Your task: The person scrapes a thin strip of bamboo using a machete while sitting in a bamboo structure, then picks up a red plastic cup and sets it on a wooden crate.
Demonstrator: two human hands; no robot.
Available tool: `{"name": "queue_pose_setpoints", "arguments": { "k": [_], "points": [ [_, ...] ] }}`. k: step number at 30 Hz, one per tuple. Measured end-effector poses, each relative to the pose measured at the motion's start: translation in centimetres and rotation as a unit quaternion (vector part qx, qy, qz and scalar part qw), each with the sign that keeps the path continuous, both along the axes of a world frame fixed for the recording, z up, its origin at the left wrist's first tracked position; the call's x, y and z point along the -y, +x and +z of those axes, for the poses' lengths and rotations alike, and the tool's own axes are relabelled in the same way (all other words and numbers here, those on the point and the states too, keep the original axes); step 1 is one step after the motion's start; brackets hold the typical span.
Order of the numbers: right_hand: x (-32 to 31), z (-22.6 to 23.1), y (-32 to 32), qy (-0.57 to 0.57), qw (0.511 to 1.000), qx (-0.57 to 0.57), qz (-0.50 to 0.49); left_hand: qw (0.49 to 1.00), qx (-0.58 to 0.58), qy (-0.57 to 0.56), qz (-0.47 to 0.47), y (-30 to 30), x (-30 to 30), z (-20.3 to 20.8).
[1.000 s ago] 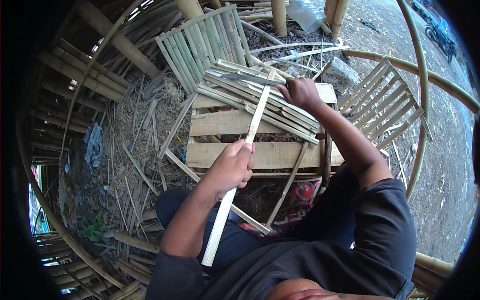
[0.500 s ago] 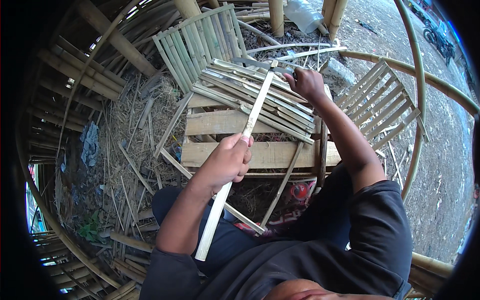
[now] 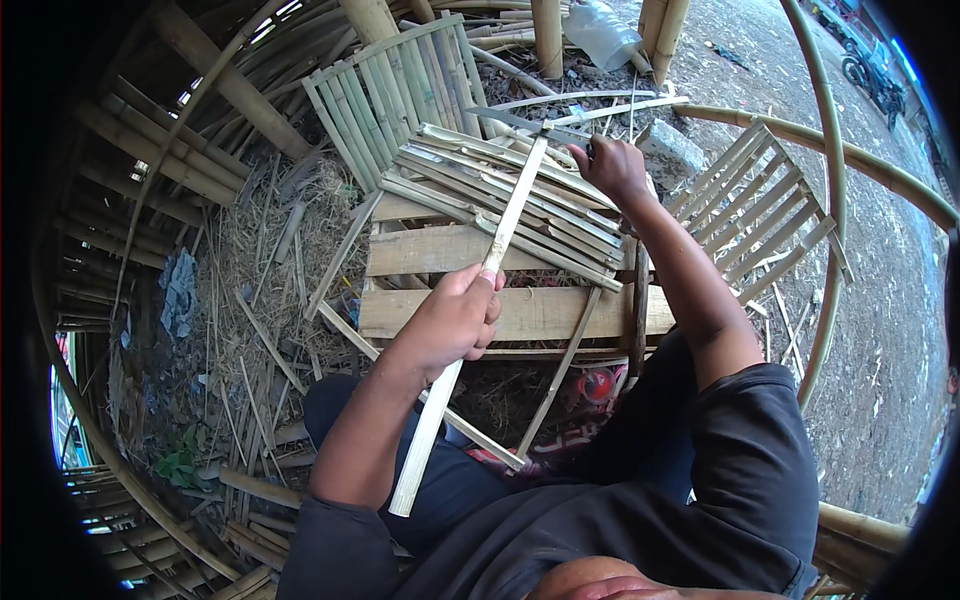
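A long, pale bamboo strip [image 3: 517, 200] runs slantwise from near my lap up to the far side of the bench. My left hand [image 3: 458, 318] is closed round its middle. At the far end my right hand [image 3: 612, 168] grips a long-bladed knife [image 3: 503, 117], its fingers wrapped round the handle, which is mostly hidden. The blade points left and lies across the strip's far tip, touching it. Below the strip, several split bamboo slats [image 3: 570, 228] are piled side by side on a low bench [image 3: 430, 250] of wooden planks.
A slatted bamboo panel [image 3: 385, 105] leans behind the bench at left, and another slatted panel [image 3: 755, 205] stands at right. Beyond lie a concrete block [image 3: 672, 150] and a clear plastic bottle [image 3: 603, 35]. Straw and bamboo scraps litter the ground at left. Bamboo poles [image 3: 835, 150] border the right side.
The knife's blade has tilted slightly, its tip swinging a little away from me. Both hands keep their holds, and the strip stays almost where it was.
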State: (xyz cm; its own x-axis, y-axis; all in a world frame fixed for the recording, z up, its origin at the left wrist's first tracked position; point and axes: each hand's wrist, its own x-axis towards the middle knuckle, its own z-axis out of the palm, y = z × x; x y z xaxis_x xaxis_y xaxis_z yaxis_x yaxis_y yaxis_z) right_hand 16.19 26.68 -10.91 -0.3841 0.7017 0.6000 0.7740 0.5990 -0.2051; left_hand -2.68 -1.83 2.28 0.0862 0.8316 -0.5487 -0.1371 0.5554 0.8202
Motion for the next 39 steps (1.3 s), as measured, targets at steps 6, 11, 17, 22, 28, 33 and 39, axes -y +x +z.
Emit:
{"name": "queue_pose_setpoints", "arguments": {
  "k": [6,11,17,22,28,33,39],
  "points": [
    [-0.4,-0.1,0.4,-0.019,0.999,0.022,-0.030,1.000,-0.002,0.005,-0.001,0.4,-0.3,-0.1],
    [-0.6,-0.2,1.0,-0.027,0.998,0.029,-0.048,1.000,0.005,0.010,-0.010,0.6,-0.8,-0.2],
    [-0.6,-0.3,0.2,-0.044,0.998,0.008,-0.044,1.000,-0.008,0.008,-0.007,0.3,-1.0,-0.5],
    [-6.6,-6.1,13.6,-0.328,0.883,0.043,-0.333,0.998,0.047,-0.012,-0.048,0.3,0.7,1.0],
    [-6.2,-0.6,9.7,-0.365,0.878,-0.004,-0.309,0.998,0.014,-0.002,0.057,-3.7,-1.0,-1.1],
    [0.4,4.2,2.1,-0.379,0.916,-0.094,-0.095,0.997,-0.013,-0.012,0.071,-3.5,-1.3,-1.4],
    [10.2,5.7,-2.6,-0.323,0.927,-0.068,0.179,0.996,-0.061,0.006,0.057,-2.0,-1.9,-1.7]
  ]
}}
